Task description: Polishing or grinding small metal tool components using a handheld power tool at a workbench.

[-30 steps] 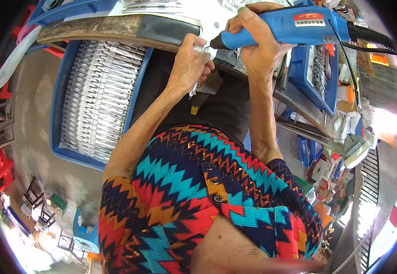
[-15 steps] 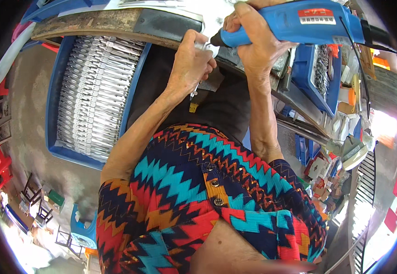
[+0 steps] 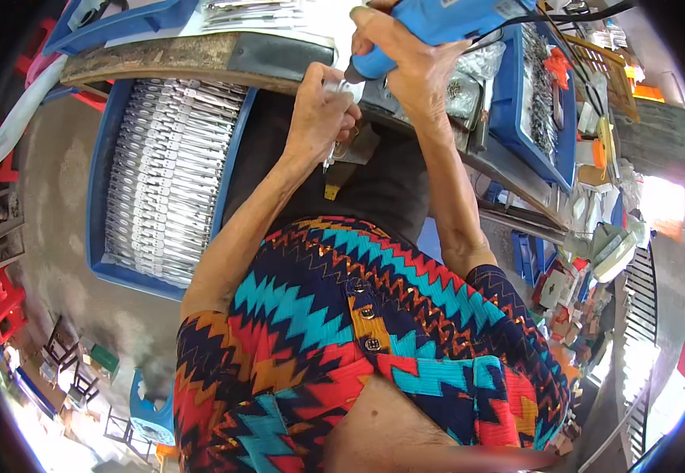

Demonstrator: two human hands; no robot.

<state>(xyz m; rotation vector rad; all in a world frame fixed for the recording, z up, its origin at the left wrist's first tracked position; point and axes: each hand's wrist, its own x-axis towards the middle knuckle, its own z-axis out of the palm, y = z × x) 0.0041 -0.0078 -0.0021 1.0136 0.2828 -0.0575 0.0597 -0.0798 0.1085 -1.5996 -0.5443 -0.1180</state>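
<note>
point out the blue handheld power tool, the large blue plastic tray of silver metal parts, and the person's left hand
Blue handheld power tool [image 3: 441,20]: head view, on its casing
Large blue plastic tray [image 3: 133,279]: head view, on its near wall
Left hand [image 3: 320,117]: head view, on its back

Zigzag shirt [image 3: 303,292], navy, turquoise, red, orange; dark buttons [image 3: 372,344]; open collar [image 3: 437,378]; elbow-length sleeves [image 3: 208,347]; dark legwear [image 3: 393,193].

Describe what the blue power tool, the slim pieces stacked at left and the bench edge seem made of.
Blue power tool: probably plastic, with a smooth, evenly blue shell.
Slim pieces: likely metal, polished, given silvery glints.
Bench edge: apparently wood, matte and worn, mottled brown.
</note>
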